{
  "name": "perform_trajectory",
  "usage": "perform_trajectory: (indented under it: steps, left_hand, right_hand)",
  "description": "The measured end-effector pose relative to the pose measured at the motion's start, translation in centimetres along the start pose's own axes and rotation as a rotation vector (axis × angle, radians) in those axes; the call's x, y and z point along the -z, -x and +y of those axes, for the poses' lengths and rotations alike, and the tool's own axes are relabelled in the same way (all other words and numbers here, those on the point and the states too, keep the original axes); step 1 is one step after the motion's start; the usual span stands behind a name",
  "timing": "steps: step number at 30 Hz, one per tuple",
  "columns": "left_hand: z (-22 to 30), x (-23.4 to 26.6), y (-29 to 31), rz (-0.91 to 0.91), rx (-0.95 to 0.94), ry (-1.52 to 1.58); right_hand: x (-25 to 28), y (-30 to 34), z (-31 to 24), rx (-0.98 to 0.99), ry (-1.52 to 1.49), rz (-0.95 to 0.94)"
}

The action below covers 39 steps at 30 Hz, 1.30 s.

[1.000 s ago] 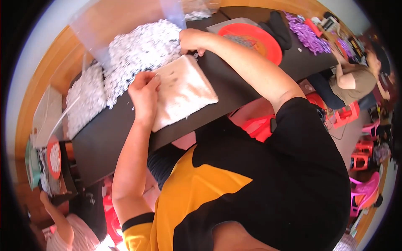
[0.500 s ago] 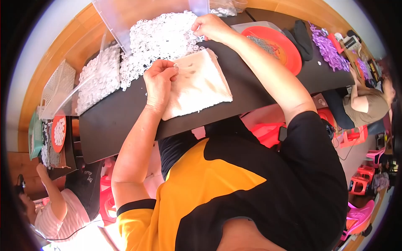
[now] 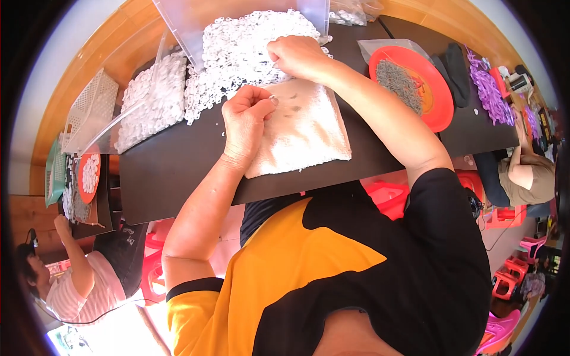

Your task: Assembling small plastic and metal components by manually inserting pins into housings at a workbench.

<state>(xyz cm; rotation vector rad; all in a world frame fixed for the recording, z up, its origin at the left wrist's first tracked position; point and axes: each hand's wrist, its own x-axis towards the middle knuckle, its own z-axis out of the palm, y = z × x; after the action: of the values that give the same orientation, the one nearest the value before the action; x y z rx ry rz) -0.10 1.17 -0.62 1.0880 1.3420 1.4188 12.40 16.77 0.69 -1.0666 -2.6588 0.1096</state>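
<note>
My left hand (image 3: 243,121) rests at the left edge of a cream cloth (image 3: 306,139), thumb and forefinger pinched on a small white plastic piece (image 3: 272,98). Most of that piece is hidden by the fingertips. Beyond the cloth spreads a heap of small white ring-shaped plastic pieces (image 3: 237,44), spilling from a clear plastic bin (image 3: 185,29). My right hand (image 3: 297,56) is over the near right part of this heap with its fingers curled down. Whatever lies between those fingers is out of sight.
A red plate (image 3: 438,110) with grey slender parts (image 3: 399,86) stands right of my right forearm on the dark table (image 3: 178,172). A second white heap (image 3: 153,98) lies left. Purple pieces (image 3: 490,95) lie far right. People sit at both sides.
My right hand has moved left from the heap's right edge onto the heap, closer to my left hand. The left hand keeps its pinch at the cloth. The whole view has shifted slightly.
</note>
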Motion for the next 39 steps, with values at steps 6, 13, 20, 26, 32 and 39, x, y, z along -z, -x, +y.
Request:
perform_trajectory:
  steps: [6,13,20,26,32,39]
  left_hand:
    - [-0.2,0.3,-0.2,-0.009,-0.016,-0.018]
    - [-0.5,0.3,-0.4,-0.016,-0.025,-0.029]
    - [-0.6,0.4,-0.5,-0.022,-0.033,-0.056]
    - [-0.5,0.3,-0.6,-0.019,-0.043,-0.088]
    - [-0.1,0.7,-0.6,-0.015,0.021,0.043]
    - [0.6,0.9,-0.6,0.036,0.067,0.117]
  right_hand:
    - [-0.4,0.3,0.5,0.047,-0.052,0.079]
    - [1.2,-1.4,0.9,-0.055,-0.054,0.006]
    - [1.1,-2.6,0.0,0.056,-0.032,0.010]
    - [0.9,-2.9,-0.5,0.035,0.069,-0.092]
    - [1.5,0.1,-0.2,0.056,-0.211,0.127]
    - [4.8,5.3,-1.2,0.031,0.062,-0.189]
